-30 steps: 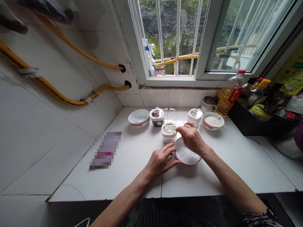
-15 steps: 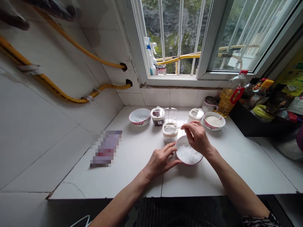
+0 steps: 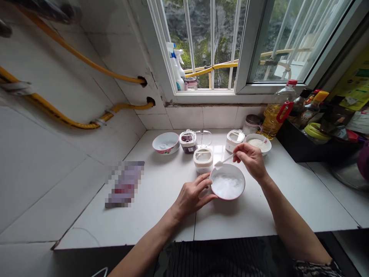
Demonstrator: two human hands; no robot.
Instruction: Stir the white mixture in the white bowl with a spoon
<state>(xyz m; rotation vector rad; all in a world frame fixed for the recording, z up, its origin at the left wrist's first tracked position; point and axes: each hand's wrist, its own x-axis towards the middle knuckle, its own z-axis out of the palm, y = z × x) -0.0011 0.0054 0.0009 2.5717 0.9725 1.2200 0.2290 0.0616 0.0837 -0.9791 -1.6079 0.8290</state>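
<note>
My left hand (image 3: 194,194) grips the left rim of a bowl (image 3: 242,189) that holds a white granular substance (image 3: 226,185). Pinched in my right hand (image 3: 252,159) is the handle of a small white spoon (image 3: 219,164), its head over the bowl's far left rim. Just behind the bowl stands a small white seasoning jar (image 3: 203,163) with its lid open. Another jar (image 3: 188,144), with dark contents and a raised clear lid, sits farther back. A third white jar (image 3: 234,142) is behind my right hand.
A floral bowl (image 3: 165,148) stands at the back left, and a bowl of pale grains (image 3: 258,143) at the back right. An oil bottle (image 3: 275,115) and a black box (image 3: 300,144) of bottles line the right. A blurred flat item (image 3: 127,184) lies left.
My right hand has drawn the spoon from over the open white jar to the bowl's rim, moving right. My left hand stays on the bowl. The view has shifted slightly.
</note>
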